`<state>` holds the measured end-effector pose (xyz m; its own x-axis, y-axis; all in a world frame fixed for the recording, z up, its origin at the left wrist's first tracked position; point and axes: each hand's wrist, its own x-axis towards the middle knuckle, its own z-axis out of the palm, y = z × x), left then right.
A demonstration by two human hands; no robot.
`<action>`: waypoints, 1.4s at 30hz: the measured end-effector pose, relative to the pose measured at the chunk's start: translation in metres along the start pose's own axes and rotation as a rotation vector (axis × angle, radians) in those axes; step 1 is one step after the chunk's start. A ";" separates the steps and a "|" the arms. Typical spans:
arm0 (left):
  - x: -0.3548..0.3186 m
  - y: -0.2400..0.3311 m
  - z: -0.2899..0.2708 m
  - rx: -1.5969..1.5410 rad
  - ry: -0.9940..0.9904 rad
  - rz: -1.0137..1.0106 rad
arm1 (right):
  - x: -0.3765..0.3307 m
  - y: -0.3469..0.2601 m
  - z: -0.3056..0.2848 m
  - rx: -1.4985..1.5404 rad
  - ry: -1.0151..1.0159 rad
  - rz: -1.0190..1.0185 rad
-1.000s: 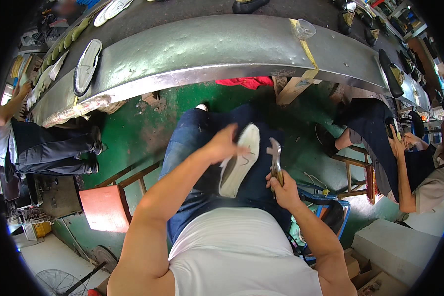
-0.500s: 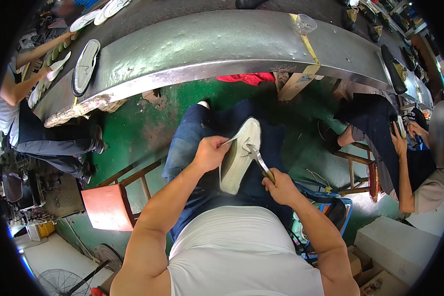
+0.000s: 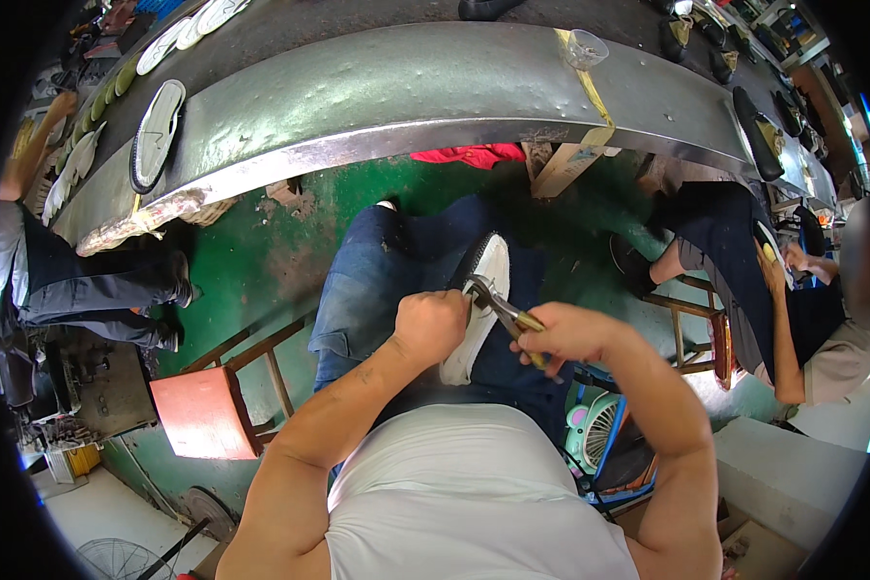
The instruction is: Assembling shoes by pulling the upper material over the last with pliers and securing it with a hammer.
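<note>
A shoe (image 3: 492, 269) rests sole-up across my lap, its pale sole facing me and its dark stitched side showing along the left edge. My left hand (image 3: 432, 324) is closed in a fist at the shoe's left edge, gripping it; the fingertips are hidden. Metal pincers (image 3: 499, 302) are in my right hand (image 3: 568, 334), with fingers wrapped round the handles. The pincers' head lies over the left edge of the sole, right beside my left fist. Whether the jaws bite on the material I cannot tell.
A long metal-topped bench (image 3: 377, 82) curves ahead, bearing a pale-soled shoe (image 3: 158, 130), a clear cup (image 3: 586, 48) and dark shoes at right. A reddish stool (image 3: 205, 411) stands left, a small green fan (image 3: 590, 430) right. Co-workers sit at right and stand at left.
The pincers have moved left from the middle of the sole to its edge. My left hand has closed into a fist there. The shoe has tilted, showing its dark side.
</note>
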<state>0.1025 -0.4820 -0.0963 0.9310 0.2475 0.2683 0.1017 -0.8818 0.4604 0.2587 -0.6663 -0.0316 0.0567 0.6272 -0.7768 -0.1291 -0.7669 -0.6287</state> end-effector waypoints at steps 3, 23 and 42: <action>0.005 -0.001 -0.005 -0.018 -0.208 -0.134 | -0.003 -0.030 -0.016 -0.380 -0.035 0.057; 0.006 -0.039 0.046 -1.539 -0.282 -1.014 | 0.062 0.056 0.069 0.258 0.291 -0.123; 0.034 -0.025 0.038 -0.768 -0.554 -0.960 | 0.047 0.013 -0.003 -0.399 0.368 -0.237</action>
<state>0.1447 -0.4669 -0.1315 0.6398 0.2806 -0.7155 0.7374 0.0381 0.6744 0.2631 -0.6470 -0.0767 0.3869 0.7543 -0.5305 0.3074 -0.6479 -0.6970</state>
